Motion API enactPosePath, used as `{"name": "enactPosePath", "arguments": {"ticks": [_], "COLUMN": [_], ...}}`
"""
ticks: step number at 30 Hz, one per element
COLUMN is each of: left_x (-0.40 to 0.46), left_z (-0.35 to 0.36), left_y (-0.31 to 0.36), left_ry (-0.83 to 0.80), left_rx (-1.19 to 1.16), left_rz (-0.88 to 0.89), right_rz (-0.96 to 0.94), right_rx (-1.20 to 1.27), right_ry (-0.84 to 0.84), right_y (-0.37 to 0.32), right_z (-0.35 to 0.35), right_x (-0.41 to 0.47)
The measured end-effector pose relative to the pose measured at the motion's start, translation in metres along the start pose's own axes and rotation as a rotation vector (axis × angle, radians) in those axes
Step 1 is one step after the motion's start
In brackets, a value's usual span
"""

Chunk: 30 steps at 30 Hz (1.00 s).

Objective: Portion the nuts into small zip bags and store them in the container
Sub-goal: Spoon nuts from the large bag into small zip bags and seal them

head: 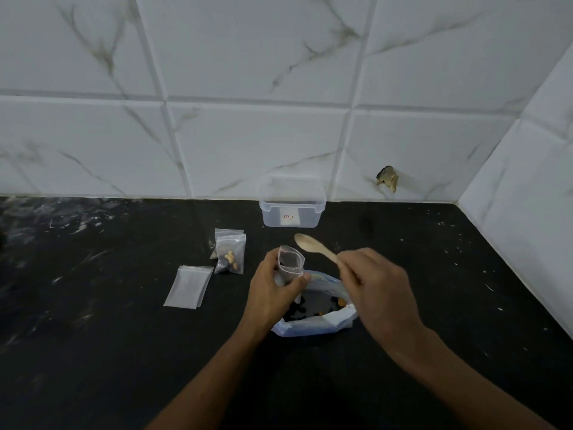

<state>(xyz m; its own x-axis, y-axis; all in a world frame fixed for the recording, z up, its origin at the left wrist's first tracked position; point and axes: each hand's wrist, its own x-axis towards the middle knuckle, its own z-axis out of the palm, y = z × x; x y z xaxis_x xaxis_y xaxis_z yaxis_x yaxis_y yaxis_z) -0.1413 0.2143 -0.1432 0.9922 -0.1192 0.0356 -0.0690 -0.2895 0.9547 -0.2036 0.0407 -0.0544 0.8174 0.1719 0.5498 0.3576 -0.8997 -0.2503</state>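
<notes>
filling a bag (pixel 290 264): left hand (pixel 273 293) pinches it upright, mouth open, over the nut pouch (pixel 319 308); right hand (pixel 372 283) grips an empty-looking spoon (pixel 314 247) just behind the pouch. scoop small, tip inside the mouth. container (pixel 292 202) stands further behind.

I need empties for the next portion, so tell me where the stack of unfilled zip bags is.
The empty zip bags lie flat on the black counter, left of the left hand, just in front-left of the filled nut bag.
</notes>
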Motion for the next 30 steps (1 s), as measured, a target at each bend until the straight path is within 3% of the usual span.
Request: {"name": "enactPosePath", "arguments": {"ticks": [3,6,10,15,20,25,30], "left_x": [-0.003,-0.007,-0.010,-0.015,-0.019,-0.021,-0.021], "left_z": [-0.008,-0.015,-0.015,-0.011,-0.010,-0.001,0.003], "left_y": [0.001,0.001,0.000,0.001,0.005,0.017,0.031], "left_ry": [0.017,0.053,0.057,0.074,0.077,0.111,0.062], "left_rx": [-0.029,-0.037,-0.045,-0.061,-0.066,-0.013,-0.005], "left_rz": [0.005,0.010,0.013,0.038,0.046,0.072,0.070], "right_rz": [0.311,0.554,0.695,0.685,0.502,0.561,0.497], "right_rx": [0.176,0.172,0.100,0.010,-0.195,0.458,0.509], "right_ry": [0.042,-0.134,-0.316,-0.392,-0.388,-0.278,-0.207], "right_y": [0.011,0.030,0.042,0.037,0.029,-0.013,-0.021], "right_z": [-0.004,0.017,0.055,0.073,0.066,0.051,0.046], "right_x": [-0.002,-0.019,-0.046,-0.058,-0.052,-0.008,0.012]}}
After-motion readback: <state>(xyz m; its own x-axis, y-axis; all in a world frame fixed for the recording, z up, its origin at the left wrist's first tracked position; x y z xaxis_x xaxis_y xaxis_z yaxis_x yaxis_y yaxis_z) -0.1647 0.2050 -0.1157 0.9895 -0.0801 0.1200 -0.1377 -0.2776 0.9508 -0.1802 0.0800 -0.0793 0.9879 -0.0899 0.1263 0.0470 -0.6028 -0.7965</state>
